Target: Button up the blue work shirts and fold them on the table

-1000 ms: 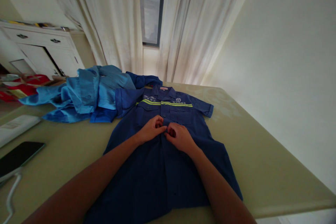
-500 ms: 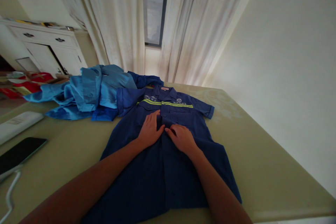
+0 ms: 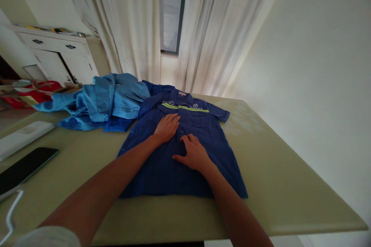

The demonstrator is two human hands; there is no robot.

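A dark blue short-sleeved work shirt (image 3: 216,150) with a yellow-green reflective stripe lies spread front-up on the pale green table (image 3: 290,177). My left hand (image 3: 166,127) lies flat and open on the shirt's chest, just left of the button line. My right hand (image 3: 193,153) rests flat on the shirt a little lower, fingers spread, thumb pointing left. Both hands hold nothing and press on the cloth.
A heap of lighter blue garments (image 3: 101,102) lies at the table's far left, touching the shirt's sleeve. A dark phone (image 3: 24,168), a white cable (image 3: 11,212) and a white flat object (image 3: 24,137) sit at the left edge. A white cabinet (image 3: 58,56) and curtains (image 3: 214,31) stand behind.
Both hands went from pinching at the button line to lying flat and open. The shirt has slid away from me, so its hem now lies fully on the table.
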